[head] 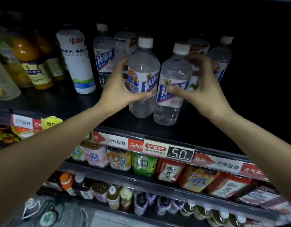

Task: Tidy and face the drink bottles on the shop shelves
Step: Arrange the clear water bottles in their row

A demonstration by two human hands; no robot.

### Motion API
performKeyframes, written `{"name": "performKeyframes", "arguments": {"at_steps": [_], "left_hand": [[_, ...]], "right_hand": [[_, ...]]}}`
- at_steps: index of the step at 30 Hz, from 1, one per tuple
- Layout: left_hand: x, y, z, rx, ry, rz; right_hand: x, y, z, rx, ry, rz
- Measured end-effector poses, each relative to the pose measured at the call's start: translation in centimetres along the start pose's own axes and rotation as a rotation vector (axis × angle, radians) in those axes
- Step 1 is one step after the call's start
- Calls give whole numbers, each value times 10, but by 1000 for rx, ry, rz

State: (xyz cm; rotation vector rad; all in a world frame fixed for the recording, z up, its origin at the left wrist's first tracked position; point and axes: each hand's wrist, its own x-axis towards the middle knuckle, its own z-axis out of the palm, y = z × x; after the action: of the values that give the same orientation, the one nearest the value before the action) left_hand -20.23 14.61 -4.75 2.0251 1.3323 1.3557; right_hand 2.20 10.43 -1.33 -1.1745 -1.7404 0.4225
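On the dark shelf (59, 102) we have two clear water bottles near the front edge, side by side, labels forward for facing. Our left hand (118, 89) grasps the left bottle (142, 79), the right hand (202, 89) curls round the right bottle (173, 86), both arms reaching up

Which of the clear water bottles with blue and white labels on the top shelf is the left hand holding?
The left hand grips the front clear bottle with a white cap, left of the pair near the shelf edge. Its neighbour is in the right hand.
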Motion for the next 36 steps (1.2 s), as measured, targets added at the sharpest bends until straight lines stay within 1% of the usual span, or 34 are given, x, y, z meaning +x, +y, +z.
{"name": "performKeyframes", "arguments": {"at_steps": [2,4,5,8,12,15,21,25,28,32,36], "left_hand": [[-3,4,-3,-26,-147,-72],[-3,5,2,-76,-269,-149],[-4,3,6,-104,-289,-180],[-8,1,12,-156,-262,-210],[-23,10,10,-166,-205,-178],[-46,23,1,-149,-176,-149],[-81,81,-42,-103,-124,-54],[-90,128,-71,-95,-135,0],[-89,172,-98,-59,-161,-11],[-74,251,-136,-91,-190,-20],[-48,314,-163,-170,-190,62]], "right_hand": [[-13,3,-2,167,-107,87],[-20,8,4,199,-173,193],[-24,12,8,180,-186,211],[-34,20,23,162,-119,245],[-47,9,34,147,43,232],[-63,-6,35,144,102,227],[-107,-75,9,192,140,214],[-122,-127,-22,223,156,196],[-128,-171,-57,232,119,195],[-122,-237,-118,234,71,196],[-103,-290,-173,199,65,158]]}}
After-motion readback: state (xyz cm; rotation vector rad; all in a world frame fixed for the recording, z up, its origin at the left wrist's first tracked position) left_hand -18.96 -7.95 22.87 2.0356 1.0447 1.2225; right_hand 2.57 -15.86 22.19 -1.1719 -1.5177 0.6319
